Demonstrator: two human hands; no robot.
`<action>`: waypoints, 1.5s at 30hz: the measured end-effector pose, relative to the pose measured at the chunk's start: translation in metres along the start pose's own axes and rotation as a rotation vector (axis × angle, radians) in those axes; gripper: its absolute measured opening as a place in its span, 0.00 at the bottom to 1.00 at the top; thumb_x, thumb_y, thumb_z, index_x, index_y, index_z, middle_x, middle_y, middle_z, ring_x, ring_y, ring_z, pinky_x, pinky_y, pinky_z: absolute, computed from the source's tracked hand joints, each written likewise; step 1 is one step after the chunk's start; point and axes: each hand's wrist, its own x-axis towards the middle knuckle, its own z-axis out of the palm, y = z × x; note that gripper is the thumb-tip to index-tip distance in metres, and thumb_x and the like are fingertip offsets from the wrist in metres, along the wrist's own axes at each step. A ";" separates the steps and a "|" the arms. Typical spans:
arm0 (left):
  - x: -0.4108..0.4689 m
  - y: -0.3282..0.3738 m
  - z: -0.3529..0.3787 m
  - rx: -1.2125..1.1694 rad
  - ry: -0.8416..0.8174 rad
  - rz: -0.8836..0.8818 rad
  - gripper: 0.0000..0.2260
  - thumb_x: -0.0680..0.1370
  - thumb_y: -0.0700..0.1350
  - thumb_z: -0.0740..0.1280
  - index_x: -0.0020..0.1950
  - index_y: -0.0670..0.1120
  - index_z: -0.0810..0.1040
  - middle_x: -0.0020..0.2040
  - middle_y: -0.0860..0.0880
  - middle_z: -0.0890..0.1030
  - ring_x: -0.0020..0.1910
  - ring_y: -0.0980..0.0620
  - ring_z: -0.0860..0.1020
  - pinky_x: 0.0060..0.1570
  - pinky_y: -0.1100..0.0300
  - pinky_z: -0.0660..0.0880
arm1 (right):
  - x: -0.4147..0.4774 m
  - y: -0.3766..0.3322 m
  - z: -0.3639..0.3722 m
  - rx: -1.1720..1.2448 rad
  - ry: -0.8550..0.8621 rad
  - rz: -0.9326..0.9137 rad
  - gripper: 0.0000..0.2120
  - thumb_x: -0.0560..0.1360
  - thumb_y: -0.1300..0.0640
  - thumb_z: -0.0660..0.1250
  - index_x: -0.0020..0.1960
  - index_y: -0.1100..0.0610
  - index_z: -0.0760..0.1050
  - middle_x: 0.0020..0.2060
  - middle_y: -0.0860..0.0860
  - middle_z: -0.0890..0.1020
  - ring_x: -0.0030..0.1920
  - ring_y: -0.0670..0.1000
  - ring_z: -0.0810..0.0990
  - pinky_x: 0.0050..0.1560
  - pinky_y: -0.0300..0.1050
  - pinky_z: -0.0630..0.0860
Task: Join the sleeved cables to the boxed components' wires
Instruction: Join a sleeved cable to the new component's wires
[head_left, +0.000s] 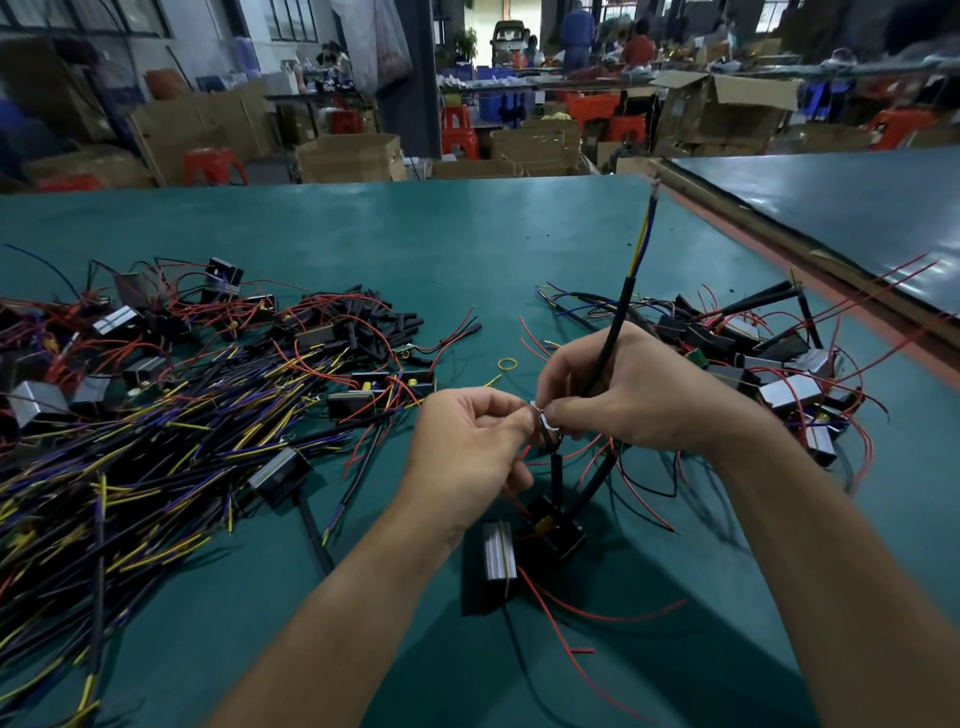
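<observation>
Twisting bare wire ends together looks to be the step in hand: the left hand (467, 431) and right hand (639, 395) meet above the middle of the table (467, 234), fingertips curled and pinching a small bright joint (543, 418) between them. The right hand's other fingers also wrap the cable (621, 312), which runs up toward 1 o'clock with yellow and blue cores showing at its tip. At 6 o'clock from the joint a black box (550, 525) sits on the table, a silver box (498, 551) just beside it. Loose cables (130, 467) are heaped at 9 o'clock, more boxes (779, 374) at 3 o'clock. Next, I judge, the twist needs tightening and covering without tugging the thin red leads (644, 496)
</observation>
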 end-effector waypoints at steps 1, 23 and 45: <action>-0.001 0.000 0.001 0.011 -0.001 0.009 0.08 0.77 0.36 0.68 0.38 0.42 0.79 0.27 0.48 0.80 0.18 0.55 0.73 0.20 0.67 0.68 | 0.000 0.000 0.000 -0.005 0.004 0.005 0.08 0.70 0.66 0.70 0.37 0.54 0.81 0.28 0.52 0.82 0.29 0.47 0.80 0.32 0.38 0.75; 0.009 0.002 -0.016 -0.378 -0.469 -0.352 0.03 0.73 0.42 0.66 0.41 0.43 0.77 0.34 0.51 0.77 0.22 0.60 0.67 0.22 0.68 0.67 | 0.000 0.003 -0.004 0.145 -0.006 -0.065 0.07 0.73 0.69 0.71 0.41 0.58 0.82 0.31 0.55 0.81 0.32 0.45 0.79 0.36 0.36 0.75; 0.003 0.009 -0.018 -0.030 -0.444 -0.131 0.08 0.79 0.43 0.64 0.43 0.41 0.75 0.32 0.50 0.79 0.22 0.56 0.71 0.24 0.66 0.69 | -0.002 -0.004 -0.004 0.127 -0.070 0.013 0.06 0.76 0.67 0.69 0.42 0.59 0.80 0.30 0.48 0.80 0.33 0.46 0.77 0.36 0.36 0.74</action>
